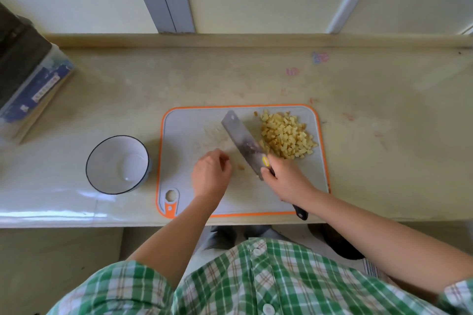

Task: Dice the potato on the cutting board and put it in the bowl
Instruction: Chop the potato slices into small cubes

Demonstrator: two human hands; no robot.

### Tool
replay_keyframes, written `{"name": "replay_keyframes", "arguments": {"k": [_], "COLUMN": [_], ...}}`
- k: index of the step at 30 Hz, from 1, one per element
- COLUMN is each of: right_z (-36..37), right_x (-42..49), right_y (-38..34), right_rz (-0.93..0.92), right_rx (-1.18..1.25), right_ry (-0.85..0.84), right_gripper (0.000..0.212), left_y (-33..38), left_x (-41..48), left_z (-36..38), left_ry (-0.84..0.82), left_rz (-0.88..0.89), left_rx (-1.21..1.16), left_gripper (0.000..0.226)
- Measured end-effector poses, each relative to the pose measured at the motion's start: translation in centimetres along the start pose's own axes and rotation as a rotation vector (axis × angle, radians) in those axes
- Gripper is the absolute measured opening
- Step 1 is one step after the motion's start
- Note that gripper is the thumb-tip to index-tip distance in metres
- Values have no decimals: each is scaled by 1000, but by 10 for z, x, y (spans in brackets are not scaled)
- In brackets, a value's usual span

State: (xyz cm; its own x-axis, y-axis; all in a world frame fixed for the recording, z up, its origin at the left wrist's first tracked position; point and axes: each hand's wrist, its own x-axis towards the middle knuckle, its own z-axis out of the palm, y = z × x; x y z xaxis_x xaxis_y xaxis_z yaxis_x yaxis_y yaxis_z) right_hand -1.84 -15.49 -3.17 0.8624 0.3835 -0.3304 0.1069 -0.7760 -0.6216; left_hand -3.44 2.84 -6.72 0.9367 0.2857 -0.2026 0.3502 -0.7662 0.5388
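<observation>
1. A person in a green checked shirt stands at a pale countertop (384,135), working over an orange-rimmed cutting board (189,123).
2. The right hand (284,179) is wrapped around the handle of a cleaver (243,139). Its blade lies slantwise on the board, with one edge against the heap of diced potato (286,134) at the board's far right.
3. The left hand (210,174) hovers low over the board's middle with its fingers curled. Whether it pinches anything cannot be told. A small scrap (241,167) lies just beside it.
4. The white, dark-rimmed bowl (107,158) sits empty on the counter, just left of the board.
5. Dicing looks finished and the transfer appears to be next. It would go best if the blade were slid flat under the heap, with the left hand cupping the cubes against it. Small loads carried low across the board to the bowl would keep cubes from spilling, and the stray scrap should be gathered too.
</observation>
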Motion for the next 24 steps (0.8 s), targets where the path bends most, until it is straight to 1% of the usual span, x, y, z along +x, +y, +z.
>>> {"name": "replay_keyframes", "arguments": {"k": [2,4,5,7,10,11,14,15,16,17,19,20,21,22,24], "right_z": [1,6,6,-1,-22,-27,-36,-38,-39,-40,-42,-43,-42,-40,-37], "right_x": [-5,-8,-8,-6,-4,-4,-6,-6,-7,-8,-9,-10,-11,-12,-13], "right_y": [1,6,10,20,33,36,34,32,29,26,18,14,11,9,8], "right_rz": [-63,-98,-98,-38,127,155,150,127,85,38,-45,-74,-107,-149,-230], "right_rx": [-67,-137,-141,-102,-7,9,68,57,-1,-88,-244,-302,-346,-372,-342], "right_ry": [-108,-191,-198,-146,-29,-22,-52,-25,29,82,141,145,147,147,141], "right_gripper": [23,25,26,26,21,21,22,23,23,22,14,11,14,18,21], "left_y": [-5,-7,-8,-6,1,4,14,18,24,33,54,65,76,84,95], "left_x": [0,2,2,2,1,1,3,3,3,3,3,3,4,5,6], "left_z": [-5,-9,-9,-10,-6,-4,0,0,0,-2,-9,-11,-12,-12,-11], "left_ry": [96,132,131,111,61,43,-9,-26,-49,-100,-265,-348,-408,-429,-373], "left_rz": [-81,-137,-143,-122,-95,-92,-75,-73,-81,-103,-174,-201,-215,-227,-288], "left_rx": [-35,-55,-61,-65,-53,-54,-75,-97,-163,-287,-621,-746,-812,-829,-821], "left_gripper": [13,14,15,15,15,15,14,11,10,16,33,38,39,37,29]}}
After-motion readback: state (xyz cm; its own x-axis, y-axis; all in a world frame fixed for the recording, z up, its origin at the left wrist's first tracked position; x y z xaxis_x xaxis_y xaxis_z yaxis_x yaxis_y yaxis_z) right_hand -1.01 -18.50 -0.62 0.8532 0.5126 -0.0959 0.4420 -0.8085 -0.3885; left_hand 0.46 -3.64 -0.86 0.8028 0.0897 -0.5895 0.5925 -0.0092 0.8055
